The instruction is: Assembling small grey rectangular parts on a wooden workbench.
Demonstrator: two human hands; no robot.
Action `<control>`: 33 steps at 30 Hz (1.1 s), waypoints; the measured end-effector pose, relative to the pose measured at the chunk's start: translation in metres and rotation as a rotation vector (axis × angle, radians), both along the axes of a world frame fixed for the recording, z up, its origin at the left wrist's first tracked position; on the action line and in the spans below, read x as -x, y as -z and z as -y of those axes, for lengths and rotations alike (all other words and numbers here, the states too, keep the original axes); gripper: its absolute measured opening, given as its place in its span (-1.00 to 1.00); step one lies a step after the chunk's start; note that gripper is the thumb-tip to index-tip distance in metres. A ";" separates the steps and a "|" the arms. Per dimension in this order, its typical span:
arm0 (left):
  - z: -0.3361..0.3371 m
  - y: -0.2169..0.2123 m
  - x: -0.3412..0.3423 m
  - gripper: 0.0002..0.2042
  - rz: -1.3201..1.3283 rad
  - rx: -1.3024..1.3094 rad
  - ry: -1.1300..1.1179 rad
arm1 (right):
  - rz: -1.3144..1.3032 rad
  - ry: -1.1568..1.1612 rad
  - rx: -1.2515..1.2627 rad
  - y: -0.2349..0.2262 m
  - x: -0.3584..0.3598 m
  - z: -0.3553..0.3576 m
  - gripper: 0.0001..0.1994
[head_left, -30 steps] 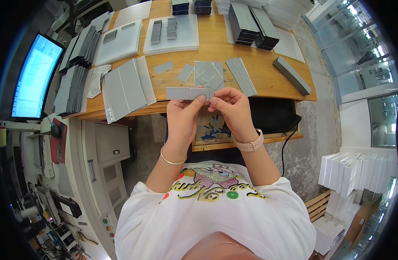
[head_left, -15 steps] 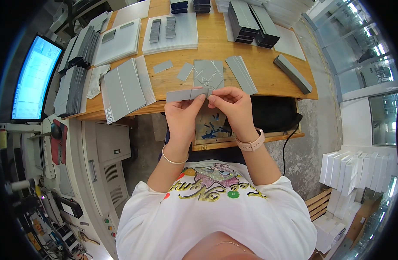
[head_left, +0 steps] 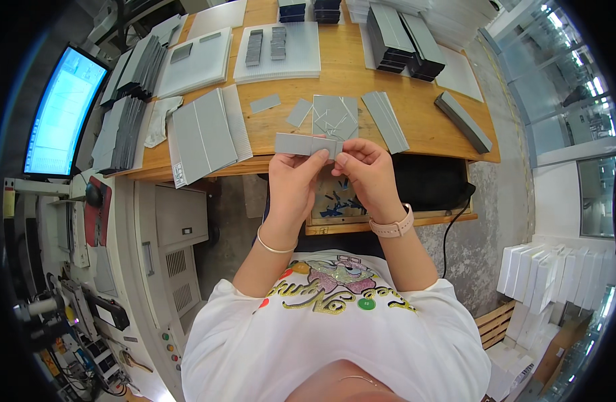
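A: Start with the biggest thing, then work down.

B: That is the wooden table (head_left: 415,127), filling the upper middle of the head view. Everything else I place against it.

A: What lies on it?

B: On its left part, near the front edge, a large grey ribbed sheet (head_left: 204,134) hangs partly over the edge. Behind that, toward the far side, sit 2 white trays (head_left: 281,63) holding small dark grey pieces. At the far right corner stand stacks of dark grey strips (head_left: 405,37). Off the table's left end glows a blue monitor (head_left: 60,110).

A: And nearer the person?

B: Near the front edge, right of centre, lies a slanted pile of grey strips (head_left: 385,120), and further right a single dark grey bar (head_left: 463,122). Beside the pile are a few loose flat grey pieces (head_left: 334,115) (their exact count is hard to tell).

A: The hands?

B: Both are raised just in front of the table's front edge, at its middle. The left hand (head_left: 293,181) is closed on a narrow grey strip (head_left: 308,145), thumb and fingers pinching it along its middle. The right hand (head_left: 368,171), with a pink wristband, pinches the strip's right end with its fingertips.

A: So where is the strip?

B: Held level between the 2 hands, just off the table's front edge, not resting on it.
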State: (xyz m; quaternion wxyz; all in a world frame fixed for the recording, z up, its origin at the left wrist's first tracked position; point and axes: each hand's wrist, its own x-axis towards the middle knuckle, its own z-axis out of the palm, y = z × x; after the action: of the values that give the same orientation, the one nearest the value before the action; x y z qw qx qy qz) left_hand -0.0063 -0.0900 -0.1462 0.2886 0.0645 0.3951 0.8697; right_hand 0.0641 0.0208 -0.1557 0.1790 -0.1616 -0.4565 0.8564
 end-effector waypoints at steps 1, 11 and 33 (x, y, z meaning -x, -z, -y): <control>0.000 -0.001 0.000 -0.78 0.052 -0.039 0.035 | -0.017 -0.005 0.026 0.001 0.000 0.000 -0.83; -0.002 0.004 -0.001 -0.79 -0.004 0.009 -0.083 | 0.039 0.070 -0.094 -0.008 0.000 0.004 -0.83; -0.001 0.002 -0.001 -0.80 -0.023 0.042 -0.039 | 0.032 0.042 -0.117 -0.005 0.003 0.006 -0.82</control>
State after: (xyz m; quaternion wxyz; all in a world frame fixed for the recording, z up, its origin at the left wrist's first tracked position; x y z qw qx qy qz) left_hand -0.0053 -0.0891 -0.1487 0.2683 0.0606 0.4176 0.8660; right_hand 0.0612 0.0148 -0.1509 0.1986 -0.1741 -0.5052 0.8216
